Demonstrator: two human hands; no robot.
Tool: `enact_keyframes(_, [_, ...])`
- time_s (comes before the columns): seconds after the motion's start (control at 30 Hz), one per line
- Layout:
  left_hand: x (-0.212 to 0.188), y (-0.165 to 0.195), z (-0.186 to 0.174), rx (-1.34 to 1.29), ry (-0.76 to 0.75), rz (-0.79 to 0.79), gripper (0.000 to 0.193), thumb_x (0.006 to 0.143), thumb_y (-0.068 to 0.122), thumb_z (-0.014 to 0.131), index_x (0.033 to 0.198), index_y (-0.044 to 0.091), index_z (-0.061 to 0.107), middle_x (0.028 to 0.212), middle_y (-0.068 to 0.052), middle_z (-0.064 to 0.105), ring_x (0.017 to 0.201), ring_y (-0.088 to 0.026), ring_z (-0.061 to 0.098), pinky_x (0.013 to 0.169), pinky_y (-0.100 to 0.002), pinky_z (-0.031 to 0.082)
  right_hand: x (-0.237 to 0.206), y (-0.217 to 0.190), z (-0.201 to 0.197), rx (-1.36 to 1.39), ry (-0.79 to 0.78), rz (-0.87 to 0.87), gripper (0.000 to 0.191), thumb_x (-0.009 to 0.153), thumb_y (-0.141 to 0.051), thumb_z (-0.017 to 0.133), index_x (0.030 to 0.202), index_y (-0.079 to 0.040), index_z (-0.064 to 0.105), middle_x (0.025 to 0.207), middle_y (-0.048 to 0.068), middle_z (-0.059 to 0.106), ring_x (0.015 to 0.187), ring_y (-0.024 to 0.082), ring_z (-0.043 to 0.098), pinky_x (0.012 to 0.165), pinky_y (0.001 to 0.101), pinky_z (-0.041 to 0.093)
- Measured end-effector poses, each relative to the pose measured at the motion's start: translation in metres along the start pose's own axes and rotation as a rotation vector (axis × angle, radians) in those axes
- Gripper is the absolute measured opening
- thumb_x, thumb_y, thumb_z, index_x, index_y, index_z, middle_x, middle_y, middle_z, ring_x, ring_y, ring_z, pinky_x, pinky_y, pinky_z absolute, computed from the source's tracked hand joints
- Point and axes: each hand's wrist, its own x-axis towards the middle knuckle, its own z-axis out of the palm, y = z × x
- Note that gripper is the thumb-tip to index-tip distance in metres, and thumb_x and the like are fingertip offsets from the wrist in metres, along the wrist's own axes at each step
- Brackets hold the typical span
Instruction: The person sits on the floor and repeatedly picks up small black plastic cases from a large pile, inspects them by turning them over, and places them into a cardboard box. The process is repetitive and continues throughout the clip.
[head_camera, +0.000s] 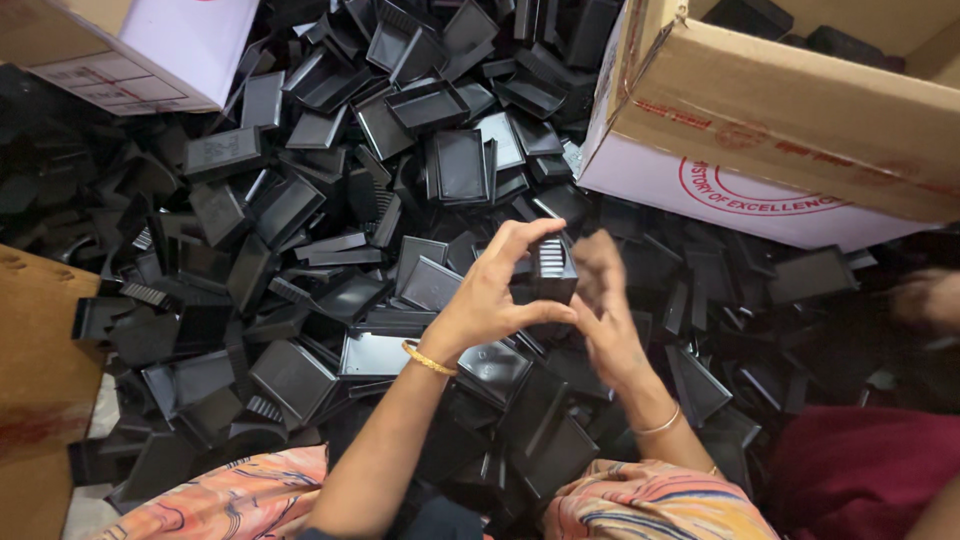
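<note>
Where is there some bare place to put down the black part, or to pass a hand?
Bare room: the brown cardboard sheet at the pile's left edge. Crowded: the heap of black plastic trays fills everything between the white box and the open carton, also under the left hand and right hand.

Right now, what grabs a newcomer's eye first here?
The heap of black plastic trays filling nearly the whole frame. At centre, the left hand holds a small ribbed black part above the heap, with the right hand close against it. An open cardboard box sits at upper right, another box at upper left.
</note>
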Motion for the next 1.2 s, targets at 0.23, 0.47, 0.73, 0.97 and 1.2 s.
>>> enact_keyframes(0.23, [-0.015, -0.007, 0.015, -0.083, 0.001, -0.064, 0.085, 0.07, 0.036, 0.095, 0.137, 0.008, 0.05, 0.116, -0.006, 0.064, 0.099, -0.015, 0.066, 0.092, -0.032, 0.056, -0.009, -0.018, 0.001, -0.404, -0.154, -0.445, 0.044, 0.096, -0.013, 0.072, 0.135, 0.004, 0.06, 0.15, 0.018, 0.053, 0.142, 0.028, 0.051, 0.122, 0.0436, 0.04])
enact_keyframes(0.47, [-0.025, -0.011, 0.007, -0.436, 0.076, -0.124, 0.077, 0.075, 0.029, 0.097, 0.134, 0.009, 0.052, 0.121, -0.009, 0.064, 0.11, -0.018, 0.066, 0.097, -0.033, 0.056, -0.018, -0.016, -0.005, -0.414, -0.068, -0.44, 0.053, 0.084, 0.014, 0.062, 0.136, 0.004, 0.061, 0.144, 0.019, 0.059, 0.137, 0.027, 0.058, 0.124, 0.042, 0.045])
enact_keyframes(0.73, [-0.023, 0.006, 0.013, -0.063, 0.065, 0.1, 0.077, 0.072, 0.033, 0.096, 0.136, 0.01, 0.059, 0.127, -0.012, 0.063, 0.118, -0.024, 0.066, 0.102, -0.035, 0.055, -0.02, -0.019, 0.003, -0.299, -0.046, -0.283, 0.08, 0.079, 0.007, 0.068, 0.153, 0.002, 0.039, 0.145, 0.015, 0.054, 0.131, 0.024, 0.057, 0.111, 0.0365, 0.05])
enact_keyframes(0.97, [-0.025, 0.018, 0.018, 0.182, 0.034, 0.088, 0.083, 0.073, 0.035, 0.093, 0.142, 0.007, 0.057, 0.141, -0.023, 0.057, 0.129, -0.041, 0.061, 0.11, -0.042, 0.05, -0.016, -0.016, -0.002, -0.211, 0.178, -0.159, 0.068, 0.092, -0.001, 0.062, 0.158, -0.001, 0.046, 0.144, 0.016, 0.058, 0.122, 0.021, 0.057, 0.092, 0.0292, 0.048])
enact_keyframes(1.2, [-0.028, 0.026, 0.027, 0.23, 0.172, 0.027, 0.05, 0.093, 0.015, 0.077, 0.138, 0.005, 0.056, 0.128, -0.018, 0.068, 0.117, -0.036, 0.07, 0.101, -0.037, 0.056, -0.006, -0.019, -0.012, 0.161, 0.175, -0.035, 0.047, 0.102, -0.027, 0.057, 0.142, -0.004, 0.051, 0.131, 0.012, 0.062, 0.114, 0.022, 0.065, 0.095, 0.0379, 0.056])
